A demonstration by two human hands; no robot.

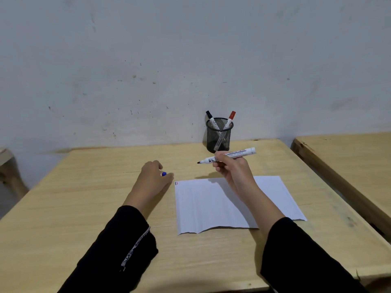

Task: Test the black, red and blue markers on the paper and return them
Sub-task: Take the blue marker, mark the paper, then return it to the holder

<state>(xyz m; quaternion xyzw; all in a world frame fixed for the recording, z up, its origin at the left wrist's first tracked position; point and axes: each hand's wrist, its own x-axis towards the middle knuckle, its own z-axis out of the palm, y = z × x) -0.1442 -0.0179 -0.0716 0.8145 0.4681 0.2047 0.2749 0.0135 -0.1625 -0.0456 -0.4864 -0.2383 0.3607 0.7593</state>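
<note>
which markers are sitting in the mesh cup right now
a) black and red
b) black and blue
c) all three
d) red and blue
a: the black marker and red marker stand in the mesh cup, while the right hand holds the uncapped marker and the left hand holds a blue cap.

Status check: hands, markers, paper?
Right hand holds uncapped marker above paper. Left hand holds blue cap. Black marker, red marker in holder. Nothing obstructing.
</note>
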